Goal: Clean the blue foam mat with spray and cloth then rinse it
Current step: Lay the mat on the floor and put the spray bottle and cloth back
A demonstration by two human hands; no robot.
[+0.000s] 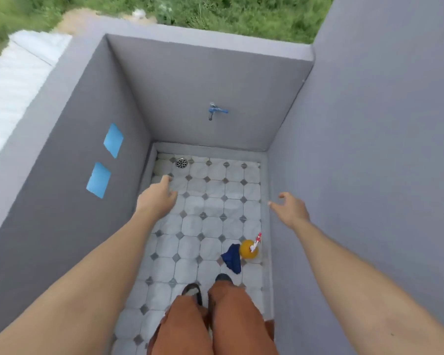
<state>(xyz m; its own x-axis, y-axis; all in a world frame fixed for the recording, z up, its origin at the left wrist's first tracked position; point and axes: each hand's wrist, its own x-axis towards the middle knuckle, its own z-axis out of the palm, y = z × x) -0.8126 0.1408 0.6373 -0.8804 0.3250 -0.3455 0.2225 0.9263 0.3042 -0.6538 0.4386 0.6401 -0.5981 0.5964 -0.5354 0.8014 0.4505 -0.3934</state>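
Left grip and right grip — outstretched, fingers spread, empty.

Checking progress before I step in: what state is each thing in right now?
Left hand: open, empty.
Right hand: open, empty.
Blue foam mat pieces: two, stuck flat on the left wall.
Tap: no water visible.
Dark blue cloth: crumpled on the floor.
Yellow spray bottle: on the floor beside the cloth.

Grey walls close on both sides, tiled floor open ahead, spray bottle and cloth near right wall, tap on far wall
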